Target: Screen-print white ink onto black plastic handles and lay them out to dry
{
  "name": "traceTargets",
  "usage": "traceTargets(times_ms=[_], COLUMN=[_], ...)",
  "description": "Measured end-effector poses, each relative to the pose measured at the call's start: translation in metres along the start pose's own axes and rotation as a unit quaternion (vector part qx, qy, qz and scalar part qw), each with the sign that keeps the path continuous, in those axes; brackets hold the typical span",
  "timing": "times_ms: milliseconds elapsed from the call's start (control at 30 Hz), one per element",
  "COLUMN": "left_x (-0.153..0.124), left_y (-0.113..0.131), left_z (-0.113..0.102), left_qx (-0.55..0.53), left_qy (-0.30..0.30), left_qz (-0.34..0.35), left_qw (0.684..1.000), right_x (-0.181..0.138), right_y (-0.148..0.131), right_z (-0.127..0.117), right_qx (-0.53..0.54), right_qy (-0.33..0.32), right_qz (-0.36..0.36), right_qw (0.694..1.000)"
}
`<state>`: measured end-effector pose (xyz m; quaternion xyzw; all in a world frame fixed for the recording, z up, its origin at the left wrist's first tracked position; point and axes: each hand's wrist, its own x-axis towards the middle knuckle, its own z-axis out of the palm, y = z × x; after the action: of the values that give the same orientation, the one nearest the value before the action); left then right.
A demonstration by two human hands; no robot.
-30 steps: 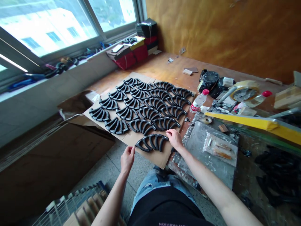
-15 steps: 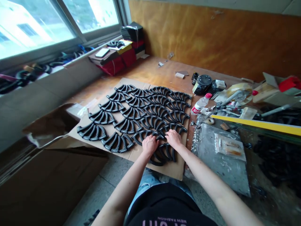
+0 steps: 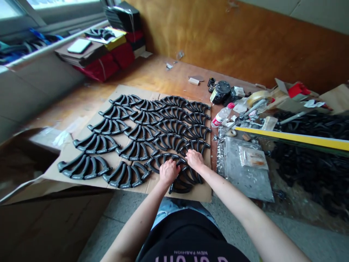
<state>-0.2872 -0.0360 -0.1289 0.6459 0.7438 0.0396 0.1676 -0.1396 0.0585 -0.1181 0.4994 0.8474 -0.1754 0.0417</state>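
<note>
Rows of black, glossy, fan-shaped ribbed pieces (image 3: 136,150) lie on a flat cardboard sheet (image 3: 68,185), several of them partly overlapping. My left hand (image 3: 169,171) curls its fingers over a black fan-shaped piece (image 3: 155,162) near the sheet's front edge. Beside it, my right hand (image 3: 195,160) is closed at that piece's right end, fingers bent down and partly hidden. Just below both hands, another black fan-shaped piece (image 3: 181,186) lies partly covered by my left wrist.
Right of the sheet stand a red-capped bottle (image 3: 222,115), a black jar (image 3: 220,92) and a yellow-edged bin (image 3: 294,137) of black parts. A grey plate (image 3: 251,185) holds a plastic packet (image 3: 253,158). Red boxes (image 3: 109,65) sit at back left; an open carton (image 3: 24,153) stands front left.
The camera view has shifted, so the sheet and pieces appear larger and further left. Both hands stay close together at the same fan-shaped piece, with only slight finger movement.
</note>
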Motion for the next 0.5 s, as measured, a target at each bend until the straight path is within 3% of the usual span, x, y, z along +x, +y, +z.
traceTargets(times_ms=[333,433,500], left_x=[-0.003,-0.008,-0.014], left_y=[0.002,0.000,-0.003], left_z=[-0.002,-0.005,-0.008], left_qx=[0.016,0.015,-0.006], left_qy=[-0.004,-0.005,0.016], left_qz=[-0.011,-0.008,-0.008], left_qw=[1.000,1.000,1.000], right_x=[0.004,-0.006,-0.016], right_y=[0.009,0.026,0.045], right_z=[0.002,-0.001,-0.001], right_qx=[0.057,0.096,0.152], right_qy=[0.001,0.059,0.124], right_qz=[-0.012,-0.016,0.018], right_qw=[0.998,0.994,0.980])
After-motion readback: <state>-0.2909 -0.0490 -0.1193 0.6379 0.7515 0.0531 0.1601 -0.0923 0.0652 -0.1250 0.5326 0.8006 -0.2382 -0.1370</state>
